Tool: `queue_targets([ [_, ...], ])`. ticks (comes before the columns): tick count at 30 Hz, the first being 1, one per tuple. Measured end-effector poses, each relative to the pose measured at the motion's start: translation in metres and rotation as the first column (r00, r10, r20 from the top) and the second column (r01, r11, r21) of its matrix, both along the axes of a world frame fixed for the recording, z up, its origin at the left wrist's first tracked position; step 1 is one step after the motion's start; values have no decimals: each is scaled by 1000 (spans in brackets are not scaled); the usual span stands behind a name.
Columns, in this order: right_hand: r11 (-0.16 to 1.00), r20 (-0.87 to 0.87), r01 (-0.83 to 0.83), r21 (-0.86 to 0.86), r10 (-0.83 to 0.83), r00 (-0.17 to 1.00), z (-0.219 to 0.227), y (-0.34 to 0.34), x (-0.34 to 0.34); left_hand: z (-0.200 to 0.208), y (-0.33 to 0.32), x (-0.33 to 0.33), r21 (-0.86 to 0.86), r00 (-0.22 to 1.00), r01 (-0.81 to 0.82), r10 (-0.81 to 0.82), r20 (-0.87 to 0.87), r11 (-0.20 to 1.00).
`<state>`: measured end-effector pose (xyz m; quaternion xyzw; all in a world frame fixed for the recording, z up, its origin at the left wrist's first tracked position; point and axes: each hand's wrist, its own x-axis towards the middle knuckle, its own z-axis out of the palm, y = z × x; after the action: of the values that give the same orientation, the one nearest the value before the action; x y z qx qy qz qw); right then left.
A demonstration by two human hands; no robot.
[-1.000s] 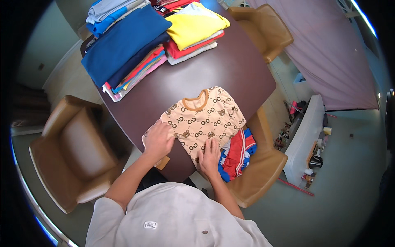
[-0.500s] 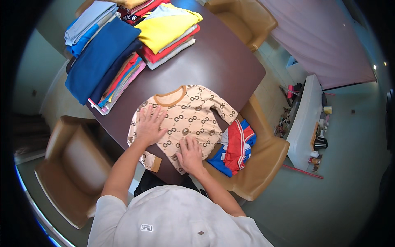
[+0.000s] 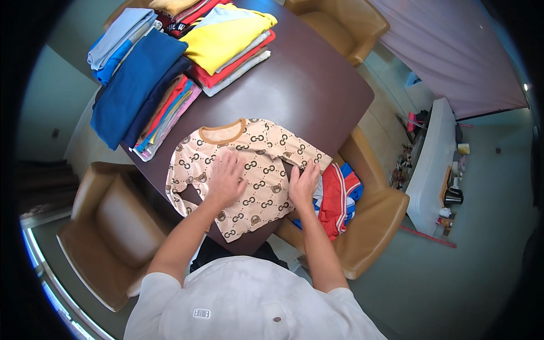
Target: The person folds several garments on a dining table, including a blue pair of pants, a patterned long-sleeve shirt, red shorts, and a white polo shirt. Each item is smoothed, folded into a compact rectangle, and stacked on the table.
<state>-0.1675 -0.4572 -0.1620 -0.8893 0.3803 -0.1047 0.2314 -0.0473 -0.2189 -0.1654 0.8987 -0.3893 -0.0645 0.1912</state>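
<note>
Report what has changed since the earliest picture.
The left hand moved from the left side of the patterned shirt to its middle; the right hand, from near the hem to the right sleeve, now spread outward. The folded stacks and bunched clothes on the chair stayed put.

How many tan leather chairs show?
3 plainly: left chair, near-right chair and far-right chair around the dark-brown table; another may hide behind the multicoloured folded clothes.

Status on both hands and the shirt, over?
Left hand over the shirt, right hand at its right-side sleeve. Shirt spread on table. Folded clothes beyond, not touching it.
</note>
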Motion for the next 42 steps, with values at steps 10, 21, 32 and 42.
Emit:
queue_targets([
  [10,974,-335,-88,-210,13,942,-34,-89,70,-1,-8,-13,122,1000,28,-28,-3,992],
  [21,942,-355,-335,-1,313,881,-21,-169,121,-4,-26,-14,139,998,18,-10,-57,990],
  [32,838,12,-536,-104,540,842,32,57,28,2,-48,-4,-61,992,-57,50,-119,996],
  [42,768,-190,-628,-125,603,775,-3,94,-60,27,128,-28,-335,811,-513,574,112,790],
])
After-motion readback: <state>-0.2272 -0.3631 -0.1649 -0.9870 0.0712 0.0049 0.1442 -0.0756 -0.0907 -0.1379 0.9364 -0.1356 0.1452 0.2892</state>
